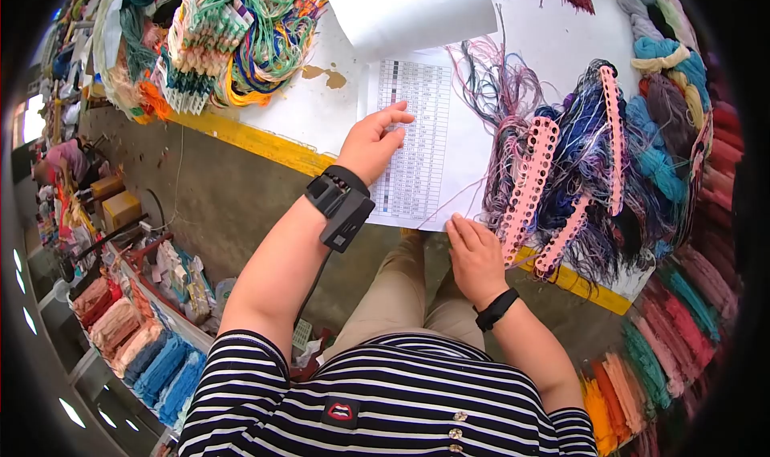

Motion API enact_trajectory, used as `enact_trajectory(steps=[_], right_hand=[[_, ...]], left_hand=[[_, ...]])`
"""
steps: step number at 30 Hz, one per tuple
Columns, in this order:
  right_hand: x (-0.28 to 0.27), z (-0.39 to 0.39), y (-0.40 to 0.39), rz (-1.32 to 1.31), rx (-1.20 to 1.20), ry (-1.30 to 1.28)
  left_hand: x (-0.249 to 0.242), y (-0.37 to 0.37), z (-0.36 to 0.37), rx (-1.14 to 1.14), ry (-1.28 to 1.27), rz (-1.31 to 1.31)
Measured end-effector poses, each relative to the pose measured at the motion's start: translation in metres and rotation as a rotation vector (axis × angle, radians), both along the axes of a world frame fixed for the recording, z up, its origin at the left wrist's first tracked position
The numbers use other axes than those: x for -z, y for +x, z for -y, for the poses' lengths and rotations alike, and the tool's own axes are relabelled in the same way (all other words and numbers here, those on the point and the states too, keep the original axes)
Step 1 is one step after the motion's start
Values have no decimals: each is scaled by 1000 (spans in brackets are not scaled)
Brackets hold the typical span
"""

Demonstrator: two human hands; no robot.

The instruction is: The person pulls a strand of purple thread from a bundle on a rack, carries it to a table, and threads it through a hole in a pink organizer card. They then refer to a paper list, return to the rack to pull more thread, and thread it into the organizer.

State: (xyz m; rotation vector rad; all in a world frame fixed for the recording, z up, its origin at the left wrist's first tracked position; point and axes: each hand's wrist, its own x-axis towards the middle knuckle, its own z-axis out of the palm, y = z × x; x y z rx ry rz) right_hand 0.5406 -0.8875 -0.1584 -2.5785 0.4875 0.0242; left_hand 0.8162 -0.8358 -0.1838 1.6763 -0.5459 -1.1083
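Note:
A printed sheet [429,168] with a long table of rows lies on the white tabletop, its lower edge at the table's front. My left hand [375,142] rests over the sheet's left half, fingers loosely bent and apart, holding nothing. At the lower right corner, my right hand [479,256] grips the paper; its thumb is hidden. Just right of that hand are pink hole-punched strips [529,180] with purple and blue thread bundles [577,148] hanging from them. A loose pinkish thread crosses the sheet's lower right part.
A curled white page [413,12] covers the sheet's top. Multicoloured thread hanks [249,44] lie at the table's left, teal and grey yarn skeins [662,120] at the right. Yellow tape [249,142] marks the front edge. Coloured yarn [144,349] fills racks on both sides. A person [68,160] is at far left.

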Motion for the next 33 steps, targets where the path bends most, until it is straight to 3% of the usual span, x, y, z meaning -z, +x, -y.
enact_trajectory(steps=[20,33], right_hand=[[0,-3,0,10,23,-6],[-2,-5,1,-19,24,-14]], left_hand=[[5,-8,3,114,79,121],[-6,-8,-11,13,126,-61]])
